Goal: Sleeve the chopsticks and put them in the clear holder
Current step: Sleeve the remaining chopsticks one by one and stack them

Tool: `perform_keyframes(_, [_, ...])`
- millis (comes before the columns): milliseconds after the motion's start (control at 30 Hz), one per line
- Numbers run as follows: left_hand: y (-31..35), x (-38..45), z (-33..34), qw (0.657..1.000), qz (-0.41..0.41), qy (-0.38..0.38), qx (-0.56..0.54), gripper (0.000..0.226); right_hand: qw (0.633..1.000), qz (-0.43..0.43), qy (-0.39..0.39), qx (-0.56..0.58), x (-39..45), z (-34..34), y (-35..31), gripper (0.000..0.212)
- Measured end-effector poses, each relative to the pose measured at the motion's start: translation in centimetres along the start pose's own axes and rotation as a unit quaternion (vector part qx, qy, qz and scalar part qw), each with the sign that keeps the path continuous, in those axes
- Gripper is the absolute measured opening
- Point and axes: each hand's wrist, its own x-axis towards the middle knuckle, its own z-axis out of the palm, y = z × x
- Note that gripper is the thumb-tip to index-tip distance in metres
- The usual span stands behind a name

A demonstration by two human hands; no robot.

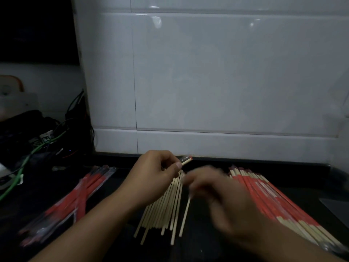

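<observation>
My left hand (156, 174) pinches a thin red-tipped sleeve (186, 160) between thumb and fingers, and its end pokes out to the upper right. My right hand (219, 193) is blurred by motion just right of it, over the upper ends of the bare chopsticks (162, 210). These pale sticks lie fanned on the dark counter between my forearms. One single chopstick (185, 214) lies apart, its top end at my right fingers; whether they grip it is unclear. No clear holder is in view.
A loose pile of red and clear plastic sleeves (75, 195) lies at the left. A dense stack of red and cream sticks (273, 201) lies at the right. White wall tiles (207, 82) stand close behind. Cables (37, 146) and dark clutter fill the far left.
</observation>
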Motion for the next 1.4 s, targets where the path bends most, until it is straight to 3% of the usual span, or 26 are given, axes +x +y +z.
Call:
perform_keyframes(133, [0.1, 0.0, 0.0, 1.0, 0.003, -0.004, -0.004, 0.015, 0.931, 0.177, 0.314, 0.051, 0.5, -4.5, -0.6, 0.022])
perform_keyframes(200, [0.3, -0.1, 0.1, 1.0, 0.012, -0.008, -0.007, 0.014, 0.88, 0.237, 0.407, 0.06, 1.1, -7.1, 1.0, 0.017])
perform_keyframes(300, [0.5, -0.2, 0.1, 1.0, 0.016, -0.016, -0.016, 0.012, 0.802, 0.323, 0.483, 0.135, 0.9, -9.7, 3.3, 0.017])
perform_keyframes(367, [0.6, -0.3, 0.1, 0.999, 0.015, -0.022, -0.018, 0.013, 0.768, 0.36, 0.5, 0.176, 0.7, -10.2, 4.0, 0.02])
perform_keyframes(500, [0.8, -0.4, 0.2, 0.999, 0.018, -0.031, -0.021, 0.013, 0.746, 0.379, 0.505, 0.212, 0.6, -9.7, 4.1, 0.021])
perform_keyframes(1400, [0.8, -0.4, 0.0, 0.999, 0.026, -0.034, -0.033, 0.012, 0.728, 0.382, 0.51, 0.255, 0.7, -10.0, 3.9, 0.021])
